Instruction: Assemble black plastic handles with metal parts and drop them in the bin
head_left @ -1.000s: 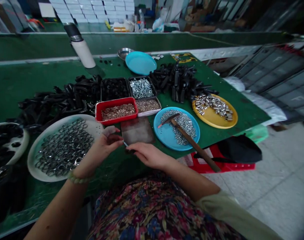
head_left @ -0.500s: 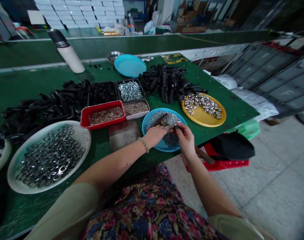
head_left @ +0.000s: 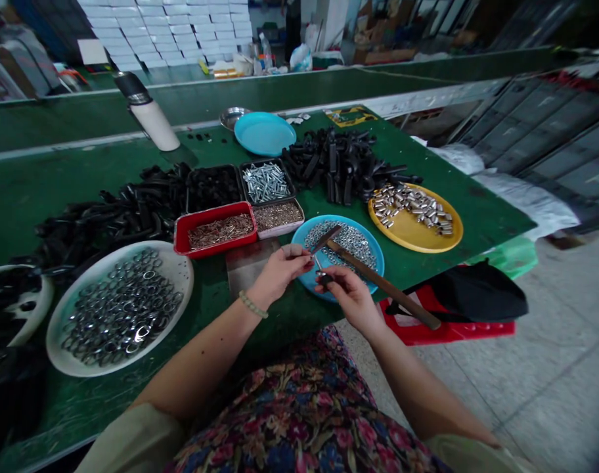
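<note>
My left hand [head_left: 280, 272] and my right hand [head_left: 346, 295] meet over the near rim of a blue plate [head_left: 376, 253] of small silver nuts. Both are pinched on a small metal part [head_left: 319, 268] held between them; its exact kind is too small to tell. A hammer [head_left: 378, 281] with a wooden handle lies across the blue plate, its head just beyond my fingers. A dull metal slab [head_left: 245, 266] lies on the green table [head_left: 43, 190] just left of my left hand.
A red tray [head_left: 215, 230] of coppery pins, trays of screws [head_left: 266, 182], a yellow plate [head_left: 418, 217] of silver sleeves, a white plate [head_left: 117, 305] of rings and heaps of black parts [head_left: 346, 161] surround the spot. A flask [head_left: 152, 115] stands behind. A red crate [head_left: 442, 325] sits off the table's right.
My hands came from in front of the slab to the blue plate, then drew back a little to its near rim, still pinched together on a small part.
</note>
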A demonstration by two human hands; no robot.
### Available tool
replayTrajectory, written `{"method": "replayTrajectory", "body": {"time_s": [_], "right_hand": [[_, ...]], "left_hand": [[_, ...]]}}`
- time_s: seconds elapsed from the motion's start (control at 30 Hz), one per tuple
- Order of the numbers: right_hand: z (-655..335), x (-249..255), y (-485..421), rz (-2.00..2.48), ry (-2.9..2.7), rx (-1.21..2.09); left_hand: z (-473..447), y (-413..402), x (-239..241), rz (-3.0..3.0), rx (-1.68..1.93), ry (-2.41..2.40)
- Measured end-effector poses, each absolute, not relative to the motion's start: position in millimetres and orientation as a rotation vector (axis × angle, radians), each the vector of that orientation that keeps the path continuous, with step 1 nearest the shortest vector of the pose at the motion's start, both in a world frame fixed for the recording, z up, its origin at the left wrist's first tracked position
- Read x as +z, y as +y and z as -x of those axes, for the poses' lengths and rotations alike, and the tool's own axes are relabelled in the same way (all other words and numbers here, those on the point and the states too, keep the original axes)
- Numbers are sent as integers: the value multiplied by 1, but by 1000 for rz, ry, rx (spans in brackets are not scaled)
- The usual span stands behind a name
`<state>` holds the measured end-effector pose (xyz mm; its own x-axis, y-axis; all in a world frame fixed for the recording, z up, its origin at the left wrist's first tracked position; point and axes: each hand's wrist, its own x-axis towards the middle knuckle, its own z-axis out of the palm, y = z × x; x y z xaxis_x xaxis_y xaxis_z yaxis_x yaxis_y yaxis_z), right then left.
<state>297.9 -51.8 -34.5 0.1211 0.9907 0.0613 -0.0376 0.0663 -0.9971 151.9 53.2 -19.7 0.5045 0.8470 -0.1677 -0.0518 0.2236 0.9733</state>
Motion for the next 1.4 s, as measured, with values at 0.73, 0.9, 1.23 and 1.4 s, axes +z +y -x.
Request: {"method": "replayTrajectory", "body": {"time_s": [0.73, 0.9, 1.23, 1.4], "right_hand": [[-213, -4, -15, 705, -798, 1737], [-216, -14, -10, 814, -956, 1695], [-210, -27, -3, 1033, -1176, 1499], [-212, -35, 0, 1060, -1139, 1501]], "left_hand": [[-24, 35, 31, -1865, 1044, 766], [-16, 32, 42, -1427, 903, 616], [17, 55, 61, -1388, 734, 658], [129, 148, 50, -1282, 1385, 1571]]}}
